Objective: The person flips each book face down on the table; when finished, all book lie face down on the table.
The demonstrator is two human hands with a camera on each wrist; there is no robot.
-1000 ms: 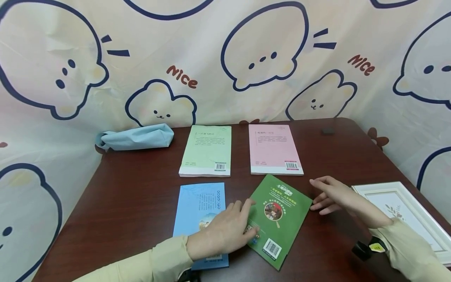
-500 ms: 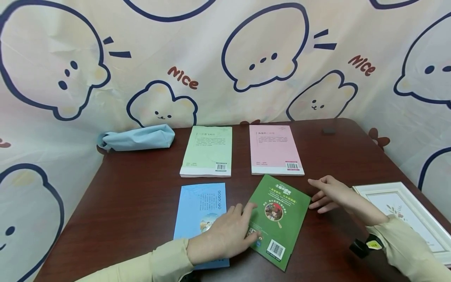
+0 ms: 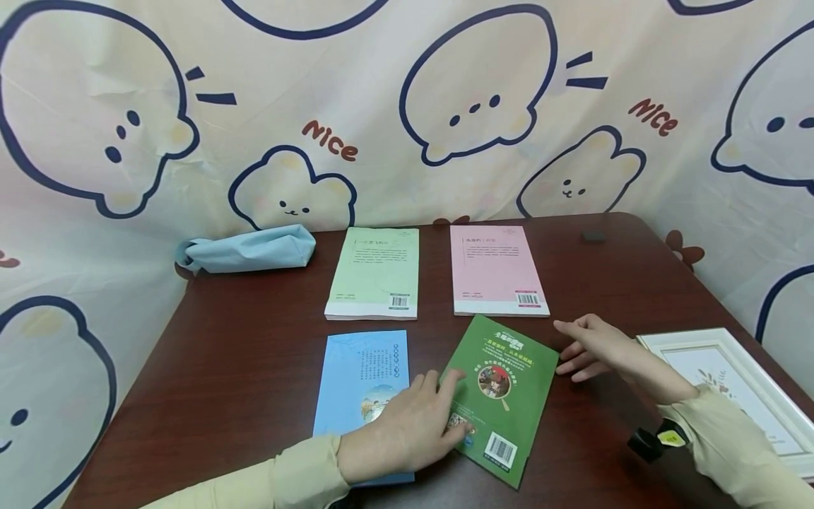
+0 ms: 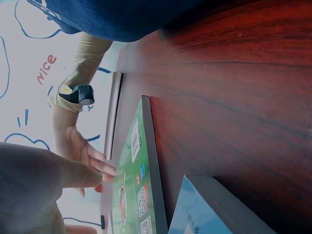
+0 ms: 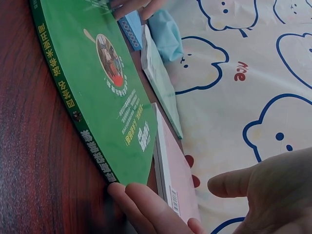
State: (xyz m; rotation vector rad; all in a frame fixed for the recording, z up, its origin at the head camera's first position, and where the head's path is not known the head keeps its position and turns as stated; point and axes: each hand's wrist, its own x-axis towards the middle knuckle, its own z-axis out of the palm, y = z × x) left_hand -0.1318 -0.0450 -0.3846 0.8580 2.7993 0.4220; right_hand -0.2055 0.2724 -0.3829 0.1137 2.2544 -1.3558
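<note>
A green book (image 3: pixel 534 382) lies askew on the table, its barcode toward me. My left hand (image 3: pixel 403 433) reaches over the blue book (image 3: pixel 340 396), and its relaxed fingers are at the green book's left edge. At the opposite side, the right hand (image 3: pixel 607 353) has its fingertips by the upper right edge; in the right wrist view its fingers (image 5: pixel 144 204) meet the corner by the spine, with the thumb held apart. Neither hand curls round the book. The left hand and sleeve hide the blue book's lower part.
Behind lie a light green book (image 3: pixel 375 272) and a pink book (image 3: pixel 496 272). A light blue cloth pouch (image 3: pixel 251 249) sits at the back left. A white picture frame (image 3: pixel 779 417) lies at the right, and a small dark block (image 3: pixel 593 237) at the back right.
The green book has turned slightly counter-clockwise, its near corner shifting right and its far corner left. My right hand has moved a little left with it; the left hand has barely moved.
</note>
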